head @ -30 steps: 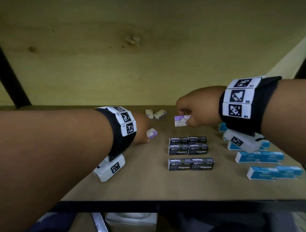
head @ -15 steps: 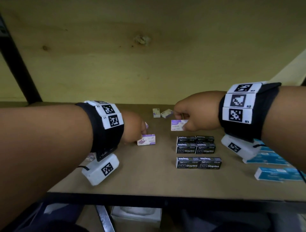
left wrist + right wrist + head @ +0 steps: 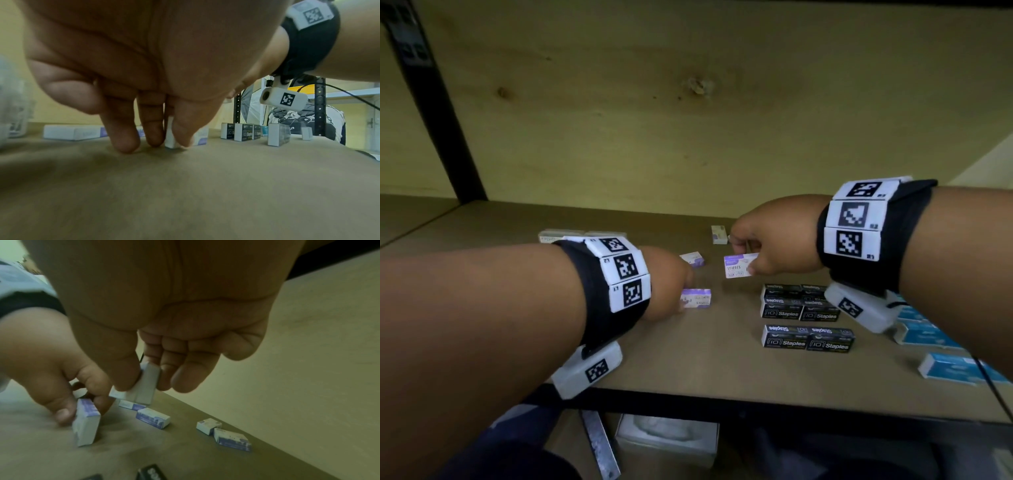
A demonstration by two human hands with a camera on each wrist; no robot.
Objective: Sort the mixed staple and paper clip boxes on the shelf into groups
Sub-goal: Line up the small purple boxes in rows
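My left hand (image 3: 681,301) pinches a purple-and-white staples box (image 3: 698,298) that stands on its edge on the shelf (image 3: 688,359). The left wrist view shows the thumb and fingers (image 3: 152,129) closed on that box (image 3: 200,136). My right hand (image 3: 746,257) holds a second purple-and-white staples box (image 3: 738,266) just above the shelf, to the right of the first. In the right wrist view, the thumb and fingers pinch this box (image 3: 144,394), with the left hand's box (image 3: 86,423) below it.
Another purple box (image 3: 692,257) lies between my hands, and a small one (image 3: 719,234) sits further back. Black staples boxes (image 3: 799,306) stand in rows at centre right. Blue boxes (image 3: 928,337) lie at the far right. Pale boxes (image 3: 558,236) sit at the back left.
My left hand has brought its purple box down onto the shelf, nearer the front. My right hand still holds its box in about the same place.
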